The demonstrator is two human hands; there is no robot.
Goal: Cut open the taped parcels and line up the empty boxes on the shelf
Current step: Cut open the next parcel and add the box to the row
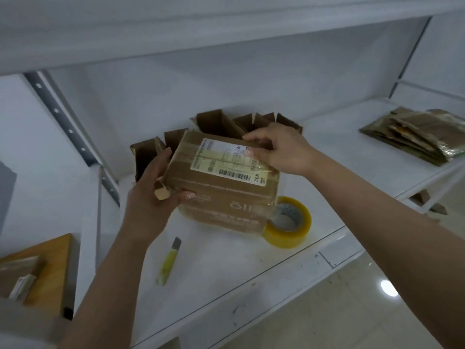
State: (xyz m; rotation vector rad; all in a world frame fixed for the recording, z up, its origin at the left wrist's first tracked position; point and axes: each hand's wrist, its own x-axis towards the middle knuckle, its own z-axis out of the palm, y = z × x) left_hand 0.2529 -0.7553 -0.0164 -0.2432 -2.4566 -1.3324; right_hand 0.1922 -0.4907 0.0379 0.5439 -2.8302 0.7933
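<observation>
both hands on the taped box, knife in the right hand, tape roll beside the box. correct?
Not quite. In the head view the knife lies on the shelf, in neither hand. Left hand and right hand hold the taped box; the tape roll sits beside it.

One taped parcel sits on a white shelf, held between two hands, left and right. Behind it stand several opened boxes, their exact number unclear. Also there: one tape roll, one yellow cutter and one stack of flattened cartons.
</observation>
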